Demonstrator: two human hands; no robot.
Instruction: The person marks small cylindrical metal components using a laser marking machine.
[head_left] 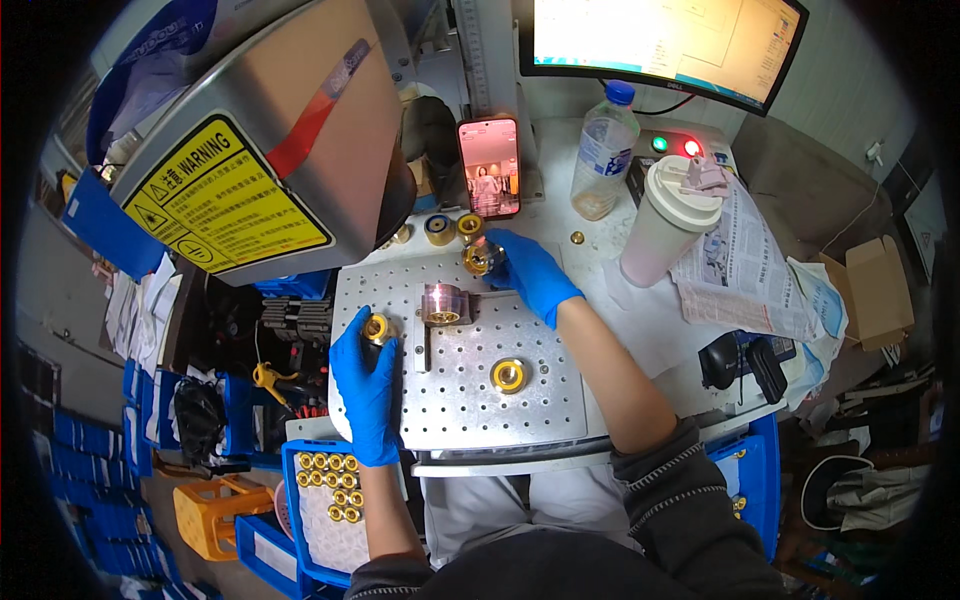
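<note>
Presently the right hand (530, 268), blue-gloved, pinches a round brass fitting (482, 258) at the far edge of the perforated metal plate (540, 395). Left hand (365, 385) curls around another brass fitting (376, 328) at the plate's left rim. The pinkish cylindrical fixture (441, 303) sits between them, nearer the right hand.

Cluttered workbench (640, 330) under a bright monitor (660, 40), blue bins (100, 470) around.

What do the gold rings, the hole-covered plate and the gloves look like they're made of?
The gold rings look like polished brass: yellow metal with bright glints. The perforated plate looks like matt, pale grey aluminium or steel. The gloves on the left hand and right hand look like thin blue nitrile or latex, wrinkling snugly.
</note>
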